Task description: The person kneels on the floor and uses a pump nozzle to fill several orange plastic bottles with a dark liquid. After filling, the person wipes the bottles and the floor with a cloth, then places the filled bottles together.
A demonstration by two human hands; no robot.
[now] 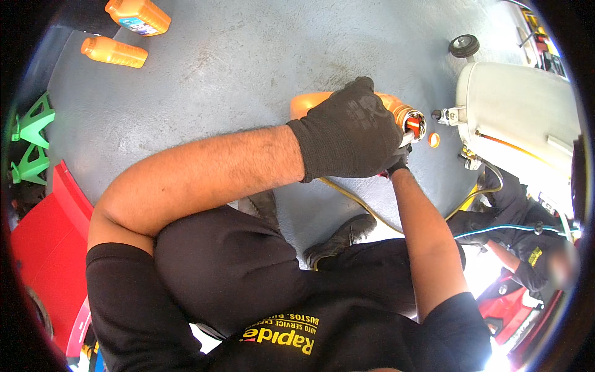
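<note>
An orange plastic jug has its open mouth pointing to the right; silvery and red bits show in the opening. My left hand, in a dark knit glove, is closed over the jug and hides most of it. Just below the mouth is my right hand, also gloved, its fingers largely covered by the left one. A pale metal tool runs from my right hand up to the rim, and a little red shows beneath. The tool's full shape is hidden. Beside the mouth, an orange screw cap lies on the grey floor.
Two orange jugs lie at the far left. Green jack stands and a red panel border the left side. At right are a pale wheeled tank, a yellowish hose and a crouching person.
</note>
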